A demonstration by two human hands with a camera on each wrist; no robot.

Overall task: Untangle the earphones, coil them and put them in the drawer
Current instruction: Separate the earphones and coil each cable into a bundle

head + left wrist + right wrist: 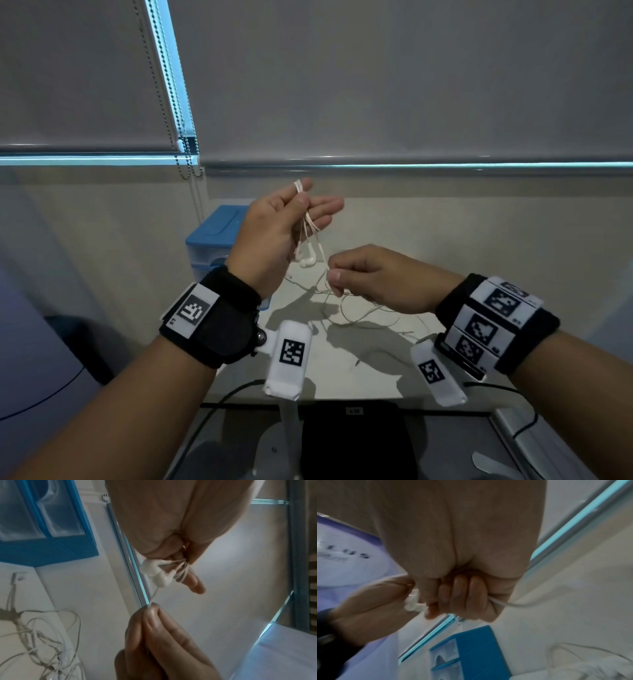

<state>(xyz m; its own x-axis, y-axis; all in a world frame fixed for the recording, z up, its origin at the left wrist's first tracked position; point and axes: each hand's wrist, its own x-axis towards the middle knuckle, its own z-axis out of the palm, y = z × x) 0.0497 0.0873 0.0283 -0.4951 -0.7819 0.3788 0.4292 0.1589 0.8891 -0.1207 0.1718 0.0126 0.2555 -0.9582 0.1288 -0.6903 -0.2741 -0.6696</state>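
Both wrists, strapped with black bands, fill the near part of the head view, and past them the two hands work above the pale surface. On the left, the blue drawer unit stands at the back of the surface, partly behind the left hand. That hand is raised, thumb pressing several loops of the earphones against the forefinger, the other fingers reaching out almost straight; the two white earbuds hang just below the pinch. Right of it and lower, the right hand is curled, thumb and forefinger nipping a single strand of the cord a little below the earbuds. The remaining cord trails off this hand to the surface, where it lies in loose, crossing loops.

Coiling seems to be under way, with much slack still to gather. To do it well, the right hand should feed the strand with even, gentle tension, laying each turn beside the last while the left thumb keeps the bundle clamped; a snag in the lying loops should be shaken free, not tugged.

Whether the loops on the surface are truly knotted is hard to judge. The plug end is not clearly seen, and the right wrist view is blurred.
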